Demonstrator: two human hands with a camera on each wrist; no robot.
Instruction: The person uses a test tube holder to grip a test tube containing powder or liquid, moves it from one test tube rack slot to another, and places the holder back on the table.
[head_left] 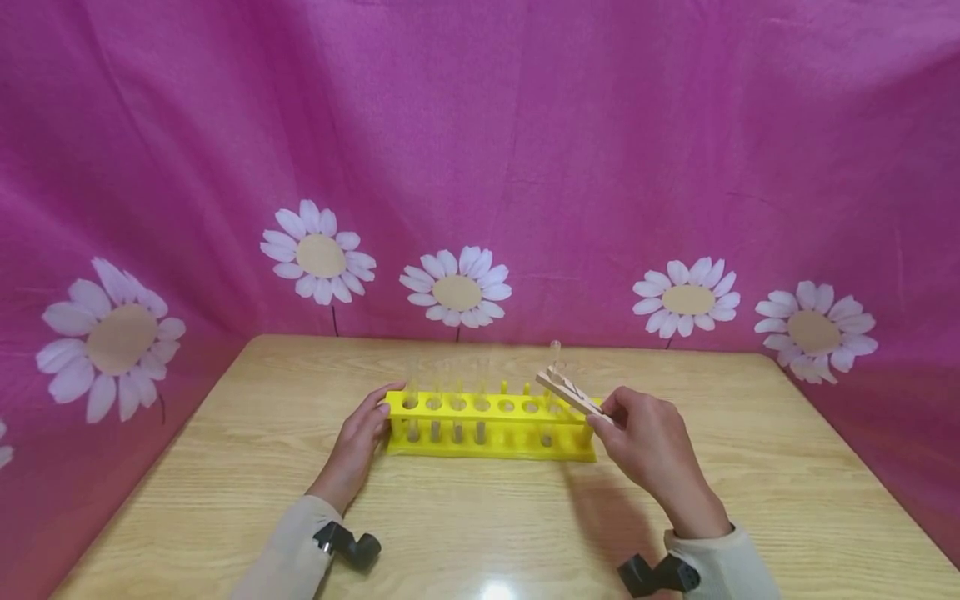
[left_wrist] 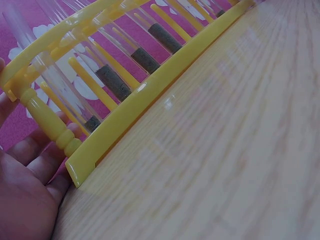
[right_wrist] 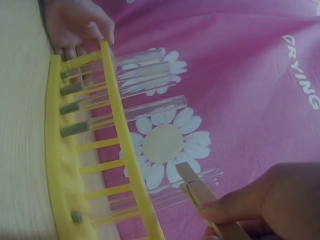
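Observation:
A yellow test tube rack (head_left: 491, 454) stands on the table. My left hand (head_left: 360, 437) holds its left end, the thumb at the top bar and the fingers around the end post (left_wrist: 42, 115). My right hand (head_left: 652, 437) grips a wooden test tube holder (head_left: 564, 392) by its handle. The holder's jaws are around the upper part of a test tube (right_wrist: 172, 196), whose lower end is in the rack with a little dark matter at the bottom. Several other test tubes (right_wrist: 155, 110) with dark grey-green contents (left_wrist: 162, 37) stand side by side at the rack's left.
The rack rests on a light wooden table (head_left: 465, 517). Behind and beside it hangs a magenta cloth (head_left: 570, 167) printed with white daisies. Yellow drying pegs (head_left: 504, 387) rise at the rack's back. Black camera mounts (head_left: 348, 546) sit on both wrists.

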